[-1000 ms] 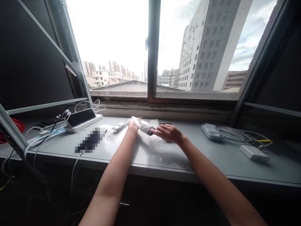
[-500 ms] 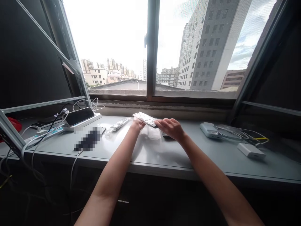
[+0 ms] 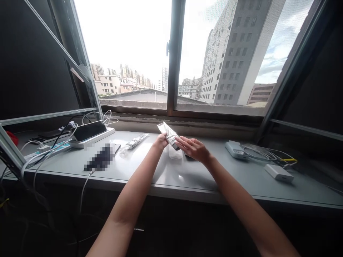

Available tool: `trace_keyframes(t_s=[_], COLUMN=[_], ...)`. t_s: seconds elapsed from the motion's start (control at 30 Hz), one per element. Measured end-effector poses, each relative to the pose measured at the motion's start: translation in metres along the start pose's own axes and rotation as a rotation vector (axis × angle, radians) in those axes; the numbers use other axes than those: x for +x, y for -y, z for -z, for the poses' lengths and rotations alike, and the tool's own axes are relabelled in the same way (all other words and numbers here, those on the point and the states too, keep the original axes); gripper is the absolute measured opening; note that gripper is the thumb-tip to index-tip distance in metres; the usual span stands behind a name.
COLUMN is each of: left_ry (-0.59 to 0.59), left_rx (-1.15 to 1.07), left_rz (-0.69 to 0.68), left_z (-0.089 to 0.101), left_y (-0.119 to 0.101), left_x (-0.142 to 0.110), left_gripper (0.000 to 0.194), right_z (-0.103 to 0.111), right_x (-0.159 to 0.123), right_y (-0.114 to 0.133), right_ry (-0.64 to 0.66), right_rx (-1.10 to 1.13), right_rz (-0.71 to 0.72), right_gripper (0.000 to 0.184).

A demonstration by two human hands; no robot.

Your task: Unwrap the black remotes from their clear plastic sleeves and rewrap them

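A crinkled, shiny white-and-clear plastic packet [image 3: 169,132] is held up over the desk, tilted, with a dark part at its lower end. My left hand [image 3: 161,140] is closed on its left edge, thumb on the near side. From the right, my right hand [image 3: 197,148] presses its fingers, held together, along the packet's lower right side; its thumb is hidden. A pale, see-through piece [image 3: 175,154] lies on the desk beneath the packet. Partly covered by my right hand is a dark flat object [image 3: 189,157] whose kind I cannot make out.
On the left, a clear-wrapped item [image 3: 134,142], a blurred-out dark object [image 3: 100,157] with a cable, and a phone [image 3: 89,131] on a white power strip lie on the desk [image 3: 128,175]. At right are a pale-blue device [image 3: 236,150], coiled cables and a white box [image 3: 278,173].
The packet has turned from lying nearly level to pointing steeply down toward the right. My left hand has shifted slightly right, and my right hand's fingers now lie flatter along the packet.
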State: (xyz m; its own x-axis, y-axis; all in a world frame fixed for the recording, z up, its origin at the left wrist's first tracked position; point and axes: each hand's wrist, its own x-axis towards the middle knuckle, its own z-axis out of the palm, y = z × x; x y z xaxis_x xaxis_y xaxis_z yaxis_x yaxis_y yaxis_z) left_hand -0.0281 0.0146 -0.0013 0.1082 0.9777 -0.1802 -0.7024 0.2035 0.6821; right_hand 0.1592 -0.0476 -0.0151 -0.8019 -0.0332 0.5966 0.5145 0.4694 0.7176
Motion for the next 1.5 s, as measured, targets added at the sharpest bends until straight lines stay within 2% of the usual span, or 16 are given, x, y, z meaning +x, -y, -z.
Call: trace_keyframes(t_s=[0.2,0.3,0.4,0.53,0.63,0.7,0.77,0.9,0.97,1.13,1.27,1.37,1.5], left_ry=[-0.057,-0.194,-0.306,-0.337,-0.347,-0.337,-0.315,-0.419,-0.429,-0.323,-0.305,-0.314,-0.325], left_rx=[-0.001,-0.033,-0.055,-0.046,-0.026,0.04,0.243,0.738,0.857,0.882,0.98,1.105,1.398], left_rz=[-0.005,-0.055,-0.105,-0.124,-0.121,-0.104,-0.098,-0.238,-0.278,-0.246,-0.209,-0.317,-0.422], left_z=[0.0,0.004,0.013,0.022,0.027,0.031,0.034,0.031,0.024,0.007,0.005,0.007,0.006], left_y=[0.001,0.0,-0.005,-0.008,-0.006,-0.003,0.0,0.005,0.008,0.016,0.022,0.027,0.034], left_x=[0.002,0.008,0.015,0.02,0.021,0.021,0.021,0.019,0.016,0.011,0.011,0.008,0.0], left_gripper=[0.039,0.036,0.035,0.026,0.021,0.021,0.023,0.04,0.043,0.043,0.048,0.049,0.051], right_z=[0.018,0.037,0.061,0.089,0.095,0.091,0.081,0.052,0.037,0.012,0.009,0.011,0.009], right_x=[-0.007,-0.015,-0.027,-0.047,-0.065,-0.077,-0.09,-0.11,-0.114,-0.115,-0.114,-0.115,-0.116], right_y=[0.015,0.022,0.028,0.026,0.012,-0.002,-0.016,-0.036,-0.041,-0.04,-0.033,-0.028,-0.025], right_ry=[-0.08,-0.108,-0.104,-0.126,-0.138,-0.125,-0.073,0.156,0.253,0.453,0.502,0.555,0.584], right_rx=[-0.042,-0.06,0.02,0.09,0.086,0.066,0.058,0.138,0.175,0.21,0.276,0.32,0.33], right_rz=[0.036,0.031,-0.014,-0.106,-0.224,-0.322,-0.425,-0.561,-0.568,-0.556,-0.556,-0.546,-0.529], right_gripper=[0.03,0.03,0.038,0.044,0.046,0.042,0.033,0.029,0.029,0.034,0.037,0.037,0.036])
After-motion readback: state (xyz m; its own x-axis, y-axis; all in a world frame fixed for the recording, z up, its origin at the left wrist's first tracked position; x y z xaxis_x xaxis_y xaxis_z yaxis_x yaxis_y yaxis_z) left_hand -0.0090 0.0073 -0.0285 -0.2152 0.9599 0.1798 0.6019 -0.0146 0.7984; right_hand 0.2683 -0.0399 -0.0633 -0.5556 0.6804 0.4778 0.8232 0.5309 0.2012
